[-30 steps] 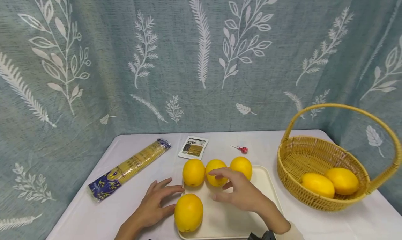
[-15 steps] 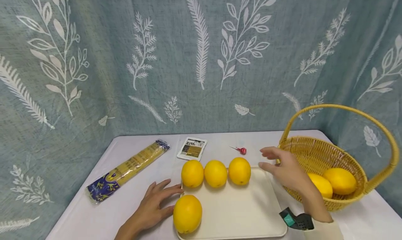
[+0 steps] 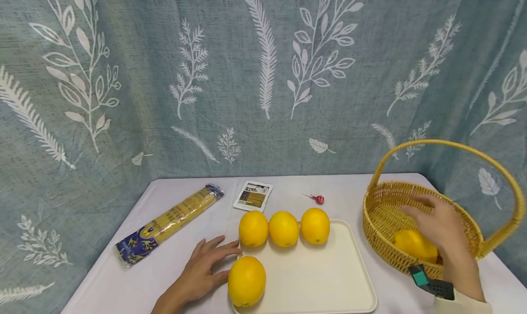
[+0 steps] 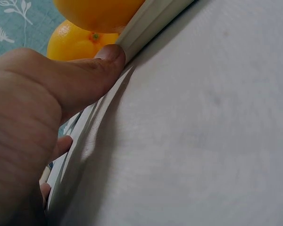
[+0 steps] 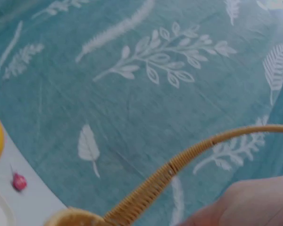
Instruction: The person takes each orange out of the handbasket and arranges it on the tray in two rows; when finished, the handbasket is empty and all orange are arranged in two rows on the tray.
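Observation:
My right hand (image 3: 442, 225) is over the wicker basket (image 3: 383, 245), fingers apart with nothing held. Below it an orange (image 3: 413, 245) shows inside the basket; the hand covers the area to its right. On the cream tray (image 3: 317, 277) three oranges (image 3: 284, 229) stand in a row along the back, and another orange (image 3: 247, 282) sits at the front left. My left hand (image 3: 203, 270) rests at the tray's left edge, fingers extended. In the left wrist view its thumb (image 4: 96, 77) touches the tray rim (image 4: 146, 30). Only part of the right hand (image 5: 250, 202) shows in the right wrist view.
A pack of spaghetti (image 3: 169, 225) lies on the white tablecloth at the left. Behind the tray are a flat sachet (image 3: 253, 195) and a red lollipop (image 3: 318, 199). The basket's tall handle (image 3: 449, 142) arches above its opening. A patterned curtain (image 3: 263, 99) hangs behind.
My right hand has gone from above the tray's back oranges rightward, past the basket's near side, to over its opening. The left hand and the tray's oranges stay put.

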Demonstrator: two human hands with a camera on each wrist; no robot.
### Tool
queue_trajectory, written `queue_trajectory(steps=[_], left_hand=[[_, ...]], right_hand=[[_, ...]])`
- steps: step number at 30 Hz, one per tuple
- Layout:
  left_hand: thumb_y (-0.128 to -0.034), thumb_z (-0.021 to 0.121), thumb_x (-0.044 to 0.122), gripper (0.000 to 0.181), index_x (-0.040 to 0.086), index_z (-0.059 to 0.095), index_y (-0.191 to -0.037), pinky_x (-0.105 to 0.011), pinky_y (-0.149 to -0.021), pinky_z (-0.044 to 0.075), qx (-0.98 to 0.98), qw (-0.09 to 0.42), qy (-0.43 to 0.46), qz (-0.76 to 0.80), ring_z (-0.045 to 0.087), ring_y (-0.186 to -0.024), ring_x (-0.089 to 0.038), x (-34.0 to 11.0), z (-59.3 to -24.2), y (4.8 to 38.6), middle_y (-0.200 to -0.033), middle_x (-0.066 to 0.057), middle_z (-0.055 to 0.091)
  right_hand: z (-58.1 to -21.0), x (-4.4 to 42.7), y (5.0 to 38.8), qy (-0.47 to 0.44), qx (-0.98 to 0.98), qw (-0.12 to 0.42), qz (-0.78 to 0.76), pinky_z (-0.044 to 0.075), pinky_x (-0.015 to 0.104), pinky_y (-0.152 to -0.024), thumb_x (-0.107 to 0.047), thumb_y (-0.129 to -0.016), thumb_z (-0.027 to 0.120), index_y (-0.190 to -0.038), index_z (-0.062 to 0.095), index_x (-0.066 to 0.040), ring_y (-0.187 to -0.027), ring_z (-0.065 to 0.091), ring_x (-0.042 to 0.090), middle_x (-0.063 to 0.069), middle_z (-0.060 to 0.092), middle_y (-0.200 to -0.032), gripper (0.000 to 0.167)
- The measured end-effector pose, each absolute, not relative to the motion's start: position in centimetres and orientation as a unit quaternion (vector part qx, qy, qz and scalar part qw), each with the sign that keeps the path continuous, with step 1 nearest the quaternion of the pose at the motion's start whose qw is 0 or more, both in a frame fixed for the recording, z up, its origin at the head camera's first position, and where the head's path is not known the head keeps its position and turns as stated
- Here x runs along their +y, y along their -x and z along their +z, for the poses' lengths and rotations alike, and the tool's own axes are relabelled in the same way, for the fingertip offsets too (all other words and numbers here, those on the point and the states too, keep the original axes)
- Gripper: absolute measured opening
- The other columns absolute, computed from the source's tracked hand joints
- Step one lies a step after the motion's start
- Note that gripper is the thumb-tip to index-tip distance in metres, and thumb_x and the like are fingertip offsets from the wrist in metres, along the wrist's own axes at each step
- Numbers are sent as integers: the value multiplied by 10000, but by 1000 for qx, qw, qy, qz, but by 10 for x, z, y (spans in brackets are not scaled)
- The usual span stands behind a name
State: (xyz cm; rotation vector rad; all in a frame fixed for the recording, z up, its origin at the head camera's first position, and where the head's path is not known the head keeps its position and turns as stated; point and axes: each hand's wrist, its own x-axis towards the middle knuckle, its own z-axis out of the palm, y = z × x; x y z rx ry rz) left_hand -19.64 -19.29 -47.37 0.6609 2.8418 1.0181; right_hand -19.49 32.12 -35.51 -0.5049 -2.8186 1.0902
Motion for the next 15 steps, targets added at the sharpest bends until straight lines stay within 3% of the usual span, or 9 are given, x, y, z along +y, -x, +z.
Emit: queue_trajectory(steps=[10, 15], left_hand=[[-843, 755, 473, 446, 418, 655, -1275, -702, -1197, 3, 918, 21, -215, 334, 292, -1490, -412, -194, -474, 194, -1499, 46, 548], [-845, 757, 466, 443, 420, 655, -1273, -701, -1197, 10, 917, 15, -219, 333, 299, -1488, -408, -194, -475, 194, -1496, 54, 551]], right_hand=[[-360, 341, 199, 228, -916, -36, 329, 320, 774, -1027, -600, -978, 525, -1564, 212, 50, -1356, 202, 656, 425, 159, -1557, 930], [-370, 346, 201, 236, -918, -34, 316, 342, 753, -1031, -555, -987, 535, -1543, 214, 95, -1331, 244, 643, 443, 191, -1527, 912]])
